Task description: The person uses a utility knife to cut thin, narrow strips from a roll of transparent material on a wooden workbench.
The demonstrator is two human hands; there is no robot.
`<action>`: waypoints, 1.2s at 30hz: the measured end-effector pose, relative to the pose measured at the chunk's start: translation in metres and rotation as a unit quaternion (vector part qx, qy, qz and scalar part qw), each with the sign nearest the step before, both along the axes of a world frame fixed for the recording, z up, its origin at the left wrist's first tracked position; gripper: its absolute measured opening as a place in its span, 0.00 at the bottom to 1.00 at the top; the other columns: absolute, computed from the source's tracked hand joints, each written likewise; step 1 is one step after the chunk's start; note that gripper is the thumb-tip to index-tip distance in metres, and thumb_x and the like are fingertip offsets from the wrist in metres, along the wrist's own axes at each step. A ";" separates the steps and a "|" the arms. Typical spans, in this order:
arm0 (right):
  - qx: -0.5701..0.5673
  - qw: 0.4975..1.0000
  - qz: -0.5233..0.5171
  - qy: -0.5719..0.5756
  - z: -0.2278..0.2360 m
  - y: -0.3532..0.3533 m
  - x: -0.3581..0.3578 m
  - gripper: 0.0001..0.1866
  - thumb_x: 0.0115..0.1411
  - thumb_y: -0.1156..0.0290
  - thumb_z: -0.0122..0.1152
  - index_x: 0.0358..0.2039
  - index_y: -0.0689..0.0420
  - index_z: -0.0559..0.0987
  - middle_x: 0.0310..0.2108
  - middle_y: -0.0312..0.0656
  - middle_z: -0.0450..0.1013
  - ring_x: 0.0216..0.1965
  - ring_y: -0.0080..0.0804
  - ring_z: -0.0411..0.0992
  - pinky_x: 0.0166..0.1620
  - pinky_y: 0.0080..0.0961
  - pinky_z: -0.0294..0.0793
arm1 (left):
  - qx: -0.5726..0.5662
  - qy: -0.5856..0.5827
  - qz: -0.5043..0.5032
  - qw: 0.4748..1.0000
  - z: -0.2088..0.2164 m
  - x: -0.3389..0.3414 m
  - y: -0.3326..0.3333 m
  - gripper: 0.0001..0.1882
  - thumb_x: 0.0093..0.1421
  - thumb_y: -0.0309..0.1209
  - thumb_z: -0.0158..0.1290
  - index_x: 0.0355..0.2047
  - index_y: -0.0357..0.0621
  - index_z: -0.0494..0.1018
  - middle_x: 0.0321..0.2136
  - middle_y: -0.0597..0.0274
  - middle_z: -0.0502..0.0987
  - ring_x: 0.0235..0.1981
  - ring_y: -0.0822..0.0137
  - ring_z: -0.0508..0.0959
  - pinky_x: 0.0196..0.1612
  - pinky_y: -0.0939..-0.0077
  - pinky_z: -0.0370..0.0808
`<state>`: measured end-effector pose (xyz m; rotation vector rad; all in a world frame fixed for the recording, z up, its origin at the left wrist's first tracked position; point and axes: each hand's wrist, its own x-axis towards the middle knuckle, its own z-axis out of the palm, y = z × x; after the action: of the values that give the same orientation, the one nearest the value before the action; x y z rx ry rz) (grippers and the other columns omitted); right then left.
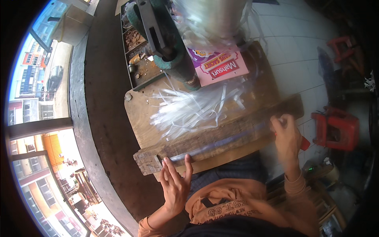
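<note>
A long wooden beam (pixel 237 127) lies across the work table, with a thin translucent plastic strip (pixel 221 143) stretched along its top. At the beam's left end, the fingertips of my left hand (pixel 175 187) rest on the strip, fingers extended. Over the right end, my right hand (pixel 286 138) is closed around a red object (pixel 304 143); most of it is hidden by the hand, so its kind cannot be made out. Behind the beam spreads a loose pile of clear plastic strips (pixel 193 108).
A green metal machine (pixel 173 59) stands at the back, beside a tray (pixel 138 85) of small parts. Right of it are a pink box (pixel 225 69) and a large bundle of clear plastic (pixel 213 19). Red stools (pixel 337 128) stand on the tiled floor; a window ledge (pixel 85 106) runs left.
</note>
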<state>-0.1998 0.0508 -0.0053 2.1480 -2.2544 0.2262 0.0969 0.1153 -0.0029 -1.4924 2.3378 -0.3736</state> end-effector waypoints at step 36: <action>0.152 0.984 0.082 0.053 0.014 0.031 0.023 0.43 0.47 0.85 0.49 0.61 0.29 0.59 0.59 0.67 0.51 0.11 0.34 0.69 0.19 0.28 0.72 | 0.094 0.216 0.110 0.965 0.039 0.013 -0.007 0.30 0.52 0.32 0.56 0.56 0.44 0.63 0.56 0.42 0.62 0.45 0.59 0.74 0.53 0.59 0.62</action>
<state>-0.1766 0.0820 0.0084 2.4259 -2.1746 -0.2432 0.1103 0.1079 0.0365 -1.8580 2.3929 0.2528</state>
